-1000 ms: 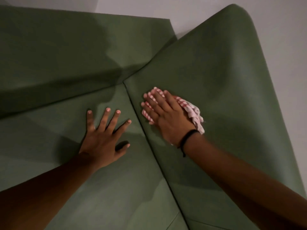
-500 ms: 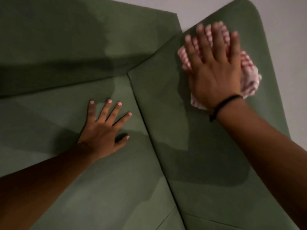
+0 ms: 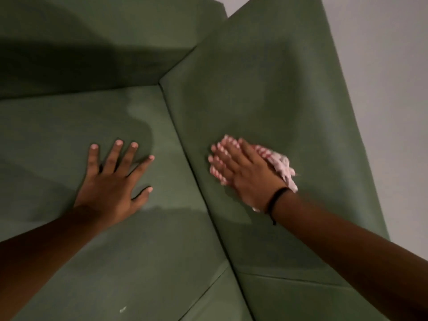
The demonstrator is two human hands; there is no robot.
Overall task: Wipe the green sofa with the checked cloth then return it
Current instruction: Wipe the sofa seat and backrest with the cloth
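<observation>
The green sofa (image 3: 266, 77) fills the view, with its seat at the left, its backrest behind and its armrest at the right. My right hand (image 3: 245, 172) presses flat on the red-and-white checked cloth (image 3: 281, 165), low on the armrest's inner face near the seat seam. The cloth is bunched under the palm and sticks out to the right of the hand. A black band circles that wrist. My left hand (image 3: 115, 181) lies flat on the seat cushion with fingers spread, holding nothing.
A pale wall (image 3: 382, 89) stands behind and to the right of the armrest. A seam between seat cushions (image 3: 208, 290) runs along the bottom. A small white speck (image 3: 122, 309) lies on the seat near the front.
My right hand has slid the cloth from the top of the armrest back down toward the seat seam. The left hand has stayed planted on the seat.
</observation>
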